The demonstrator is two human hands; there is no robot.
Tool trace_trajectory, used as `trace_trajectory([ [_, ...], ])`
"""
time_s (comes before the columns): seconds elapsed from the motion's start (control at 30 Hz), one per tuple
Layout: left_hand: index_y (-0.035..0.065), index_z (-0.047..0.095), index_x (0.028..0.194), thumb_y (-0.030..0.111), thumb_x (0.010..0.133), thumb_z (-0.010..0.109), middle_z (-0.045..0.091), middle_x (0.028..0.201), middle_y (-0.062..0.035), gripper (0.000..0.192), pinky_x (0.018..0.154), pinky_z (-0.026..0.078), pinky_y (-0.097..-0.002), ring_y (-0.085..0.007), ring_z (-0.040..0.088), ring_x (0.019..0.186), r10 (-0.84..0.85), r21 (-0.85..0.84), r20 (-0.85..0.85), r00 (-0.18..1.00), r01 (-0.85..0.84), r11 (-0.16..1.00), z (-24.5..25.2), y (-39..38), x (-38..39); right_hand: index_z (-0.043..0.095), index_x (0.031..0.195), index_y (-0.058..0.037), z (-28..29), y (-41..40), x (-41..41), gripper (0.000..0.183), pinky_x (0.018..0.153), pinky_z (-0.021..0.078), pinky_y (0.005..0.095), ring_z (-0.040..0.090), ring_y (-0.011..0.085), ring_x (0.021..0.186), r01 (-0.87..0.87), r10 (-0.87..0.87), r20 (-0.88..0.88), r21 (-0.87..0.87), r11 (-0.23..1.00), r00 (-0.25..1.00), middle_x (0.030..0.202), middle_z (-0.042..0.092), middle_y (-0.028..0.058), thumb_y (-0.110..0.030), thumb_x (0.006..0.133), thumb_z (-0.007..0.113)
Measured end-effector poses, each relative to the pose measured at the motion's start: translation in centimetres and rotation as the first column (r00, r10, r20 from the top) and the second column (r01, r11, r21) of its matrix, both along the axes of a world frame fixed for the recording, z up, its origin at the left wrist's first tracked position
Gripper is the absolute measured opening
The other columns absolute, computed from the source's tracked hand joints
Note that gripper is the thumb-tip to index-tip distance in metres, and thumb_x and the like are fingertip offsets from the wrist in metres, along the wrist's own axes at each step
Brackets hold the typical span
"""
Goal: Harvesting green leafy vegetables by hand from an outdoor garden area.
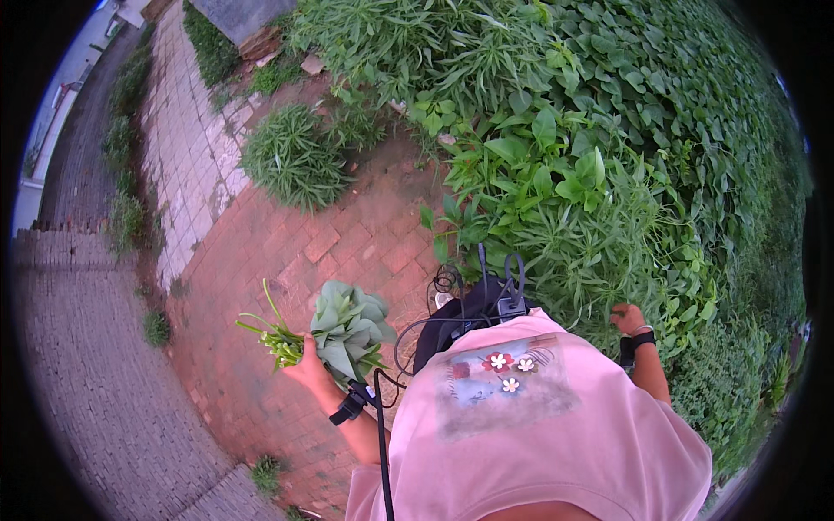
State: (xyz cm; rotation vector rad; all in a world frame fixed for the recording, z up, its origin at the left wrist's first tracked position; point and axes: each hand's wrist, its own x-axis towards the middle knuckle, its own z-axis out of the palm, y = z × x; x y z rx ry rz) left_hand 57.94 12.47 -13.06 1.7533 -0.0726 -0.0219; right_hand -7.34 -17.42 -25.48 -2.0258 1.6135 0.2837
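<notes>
My left hand (308, 366) grips a bunch of leafy greens (352, 325) around its stems, out over the brick paving. The broad leaves fan out to the right of my fist, while pale green stems stick out on the left. On the other side of my body, my right hand (629, 319) is beside the narrow-leaved plants (586, 260), its fingers curled. Whether anything is between those fingers is too small to make out. Black bands circle both wrists.
Red brick paving (313, 241) lies ahead and to the left, with a round bushy weed (296, 156) growing on it. Dense vines (690, 111) cover the right side. Black cables (417, 325) hang at my waist. A grey paved strip (111, 378) borders the left.
</notes>
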Motion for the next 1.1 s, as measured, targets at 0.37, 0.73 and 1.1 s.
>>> trace_trajectory([
  [0.37,-0.0027,0.059,0.093,-0.002,0.070,0.070,0.062,0.084,-0.0049,0.026,0.073,0.048,-0.0292,-0.0138,0.057,0.074,-0.052,0.107,0.147,0.988,0.036,0.994,0.0,-5.5,4.3,0.063,0.096,-0.0021,9.9,-13.2,21.5,0.034,0.075,0.0486,0.0439,0.060,0.0371,0.082,-0.101,0.183,0.222,-0.337,0.936,0.958,0.089,0.063,0.0204,-0.020,0.068,0.071],
  [0.73,0.0003,0.056,0.089,0.000,0.069,0.071,0.060,0.080,-0.0025,0.025,0.067,0.047,-0.0279,-0.0122,0.056,0.070,0.079,0.172,0.230,0.970,-0.120,0.978,3.5,-13.7,5.0,0.065,0.097,-0.0036,1.8,-28.1,28.4,0.037,0.072,0.0505,0.0398,0.063,0.0338,0.077,-0.386,0.418,0.231,-0.174,0.906,0.878,0.081,0.065,0.0178,-0.025,0.067,0.072],
  [1.1,0.0015,0.055,0.090,0.000,0.068,0.070,0.059,0.078,-0.0011,0.026,0.063,0.046,-0.0252,-0.0099,0.055,0.067,-0.015,0.199,0.239,0.971,-0.034,0.979,4.2,-24.3,12.1,0.067,0.093,-0.0029,-0.8,-34.6,32.5,0.040,0.082,0.0488,0.0423,0.061,0.0369,0.089,-0.326,0.329,0.118,-0.048,0.944,0.937,0.091,0.065,0.0216,-0.031,0.066,0.074],
])
